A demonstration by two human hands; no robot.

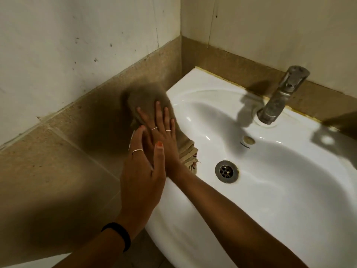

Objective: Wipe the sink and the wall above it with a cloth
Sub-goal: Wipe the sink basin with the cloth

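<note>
A brown cloth [144, 99] lies over the left rim of the white sink [202, 82] and up against the tan tile band [81, 117] of the left wall. My right hand [164, 134] presses flat on the cloth, fingers spread, with its arm crossing the basin's front edge. My left hand [141, 180], a black band on its wrist, lies partly over the back of my right hand with fingers straight. A frayed end of the cloth hangs into the basin near the drain [226, 171].
A dull metal tap [280, 97] stands at the back rim of the sink, with an overflow hole [249, 140] below it. Speckled white wall [58, 45] rises above the tile band on the left and behind the sink. The two walls meet in a corner behind the cloth.
</note>
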